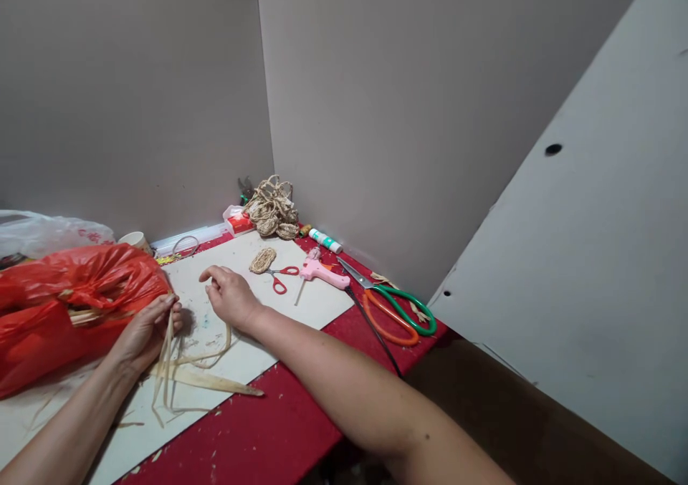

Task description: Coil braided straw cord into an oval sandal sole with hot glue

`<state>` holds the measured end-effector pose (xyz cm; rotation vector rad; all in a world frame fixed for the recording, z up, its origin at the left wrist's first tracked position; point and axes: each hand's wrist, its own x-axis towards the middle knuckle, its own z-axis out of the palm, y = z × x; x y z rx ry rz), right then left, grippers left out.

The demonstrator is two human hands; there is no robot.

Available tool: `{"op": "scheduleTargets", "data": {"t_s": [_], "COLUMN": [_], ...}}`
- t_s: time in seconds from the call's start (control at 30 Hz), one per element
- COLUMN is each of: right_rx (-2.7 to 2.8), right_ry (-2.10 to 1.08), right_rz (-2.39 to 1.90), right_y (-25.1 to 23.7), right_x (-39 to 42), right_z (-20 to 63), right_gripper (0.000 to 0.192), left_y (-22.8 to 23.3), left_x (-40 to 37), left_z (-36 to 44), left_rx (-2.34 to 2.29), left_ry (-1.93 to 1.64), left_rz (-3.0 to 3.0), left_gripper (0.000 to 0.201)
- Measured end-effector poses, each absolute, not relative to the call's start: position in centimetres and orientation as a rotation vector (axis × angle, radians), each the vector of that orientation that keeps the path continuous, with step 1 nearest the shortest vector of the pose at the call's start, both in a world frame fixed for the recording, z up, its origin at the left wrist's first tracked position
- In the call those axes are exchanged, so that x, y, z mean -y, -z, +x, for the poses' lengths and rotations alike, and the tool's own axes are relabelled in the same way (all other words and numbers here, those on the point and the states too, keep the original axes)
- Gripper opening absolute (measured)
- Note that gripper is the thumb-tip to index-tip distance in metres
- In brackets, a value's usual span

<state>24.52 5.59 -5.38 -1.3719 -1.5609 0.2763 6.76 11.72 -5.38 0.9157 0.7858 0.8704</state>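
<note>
My left hand (153, 327) is closed in a pinch on several pale dried plant-fibre strips (168, 370). Their loose ends hang and spread over the white board. Beside it, my right hand (230, 297) is raised above the board, index finger stretched out and thumb apart from it. Its other fingers are mostly hidden. One strip curves up under the right wrist, and where it ends is hidden. A broader flat fibre strip (215, 380) lies below the hands, pointing right. Left of my left hand is a red plastic bag (102, 274) with more fibre inside.
Beyond my right hand lie a small woven oval piece (263, 260), red-handled scissors (280, 281), a pink glue gun (325, 274) and large scissors with green and orange handles (400, 309). Braided cord (271, 209) is heaped near the corner of the grey walls. A white cup (135, 241) stands behind the bag.
</note>
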Motion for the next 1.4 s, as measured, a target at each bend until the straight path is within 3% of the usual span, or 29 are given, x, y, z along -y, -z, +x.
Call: {"op": "scheduleTargets", "data": {"t_s": [0.53,1.4], "right_rx": [1.709,2.025], "right_ry": [-0.060,0.203], "right_rz": [-1.490,-1.584], "right_y": [5.5,8.3], "right_x": [-5.5,-5.8], "right_z": [24.8,24.7], "right_gripper": [0.025,0.022], "left_y": [5.8,7.8], "left_x": [-12.1,-11.4], "left_z": [6.7,7.5], "left_rx": [-0.750,-0.610], "left_ry": [-0.838,-0.859], "left_rz": [0.938,1.104], "left_gripper": [0.007,0.030]}}
